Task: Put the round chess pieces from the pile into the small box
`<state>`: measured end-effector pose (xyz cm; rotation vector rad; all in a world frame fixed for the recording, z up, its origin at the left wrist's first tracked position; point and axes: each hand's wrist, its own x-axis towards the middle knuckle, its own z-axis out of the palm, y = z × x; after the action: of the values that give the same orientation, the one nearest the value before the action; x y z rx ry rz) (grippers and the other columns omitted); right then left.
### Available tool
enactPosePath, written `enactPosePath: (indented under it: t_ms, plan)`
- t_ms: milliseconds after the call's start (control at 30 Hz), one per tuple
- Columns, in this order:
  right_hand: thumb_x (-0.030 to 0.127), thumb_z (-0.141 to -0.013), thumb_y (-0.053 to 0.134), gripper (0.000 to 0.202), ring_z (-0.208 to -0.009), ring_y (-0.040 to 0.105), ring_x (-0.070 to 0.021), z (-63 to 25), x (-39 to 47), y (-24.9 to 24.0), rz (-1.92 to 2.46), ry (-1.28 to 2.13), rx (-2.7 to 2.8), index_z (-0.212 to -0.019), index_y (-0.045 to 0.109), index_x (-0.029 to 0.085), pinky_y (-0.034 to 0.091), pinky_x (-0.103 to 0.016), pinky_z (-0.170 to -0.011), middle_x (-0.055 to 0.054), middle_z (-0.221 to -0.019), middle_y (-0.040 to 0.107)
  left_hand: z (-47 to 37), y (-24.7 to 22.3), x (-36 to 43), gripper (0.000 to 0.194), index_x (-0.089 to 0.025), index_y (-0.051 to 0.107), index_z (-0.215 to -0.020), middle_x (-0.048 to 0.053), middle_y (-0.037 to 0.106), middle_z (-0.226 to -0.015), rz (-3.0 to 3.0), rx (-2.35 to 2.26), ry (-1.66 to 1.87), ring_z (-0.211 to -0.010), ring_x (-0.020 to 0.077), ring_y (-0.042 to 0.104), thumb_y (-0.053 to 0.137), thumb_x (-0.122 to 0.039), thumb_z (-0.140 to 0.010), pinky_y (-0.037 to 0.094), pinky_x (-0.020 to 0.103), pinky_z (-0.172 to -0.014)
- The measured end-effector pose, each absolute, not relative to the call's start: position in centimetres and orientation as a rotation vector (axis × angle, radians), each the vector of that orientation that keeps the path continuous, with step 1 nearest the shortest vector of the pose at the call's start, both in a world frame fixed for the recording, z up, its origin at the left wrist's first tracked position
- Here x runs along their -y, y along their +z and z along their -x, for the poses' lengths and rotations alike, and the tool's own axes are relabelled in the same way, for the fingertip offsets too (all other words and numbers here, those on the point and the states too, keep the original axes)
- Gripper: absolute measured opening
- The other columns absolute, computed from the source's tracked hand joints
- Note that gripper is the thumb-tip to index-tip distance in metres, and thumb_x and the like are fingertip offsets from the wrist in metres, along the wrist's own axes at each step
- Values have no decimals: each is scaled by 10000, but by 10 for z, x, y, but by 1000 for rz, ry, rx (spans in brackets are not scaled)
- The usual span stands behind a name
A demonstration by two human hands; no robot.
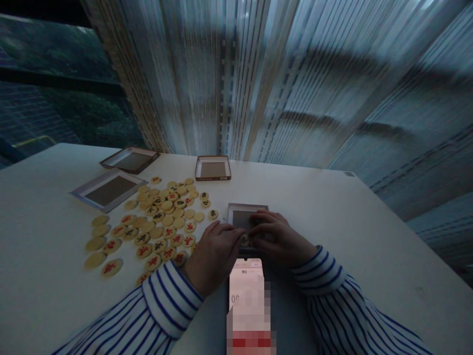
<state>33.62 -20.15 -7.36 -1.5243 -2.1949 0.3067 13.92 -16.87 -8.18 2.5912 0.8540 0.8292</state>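
A small open box lid or tray (242, 218) lies in front of me, its grey bottom partly covered by my fingers. My left hand (218, 251) reaches over its near left side with fingers closed. Across from it, my right hand (279, 236) curls over the right side. Between the fingertips of both hands shows a round Chinese chess piece (244, 240) with a dark character. Many more Chinese chess pieces (168, 232), some with red or black characters and some blank side up, are spread on the white table left of my left hand.
A lit phone (247, 296) lies below my hands, partly blurred out. Farther back are a small open tray (213, 178), a brown-rimmed tray (153, 159) and a wide pale-rimmed tray (86, 193). A string curtain (236, 88) hangs behind the table (314, 190).
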Motion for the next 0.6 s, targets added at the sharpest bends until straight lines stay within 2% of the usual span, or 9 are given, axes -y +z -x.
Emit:
enactPosePath:
  t_ms: [267,600]
  plan:
    - [217,-746,635,148,-1177,449,-302,-347,201,-70,1525,316,2233,-883,686,240,390,-563,-904,-103,-1187,563,-139,-78,169,266,-149,606,-1047,98,667,-921,-2613,-840,811,-893,214,597,445,-114,-838,434,482,-907]
    - [176,-737,614,138,-1214,412,-286,-342,202,-70,1634,345,2211,-822,696,247,331,-542,-959,-65,-1182,578,-138,-81,168,251,-151,610,-1039,92,663,-921,-2633,-846,806,-903,217,597,457,-119,-843,447,490,-895]
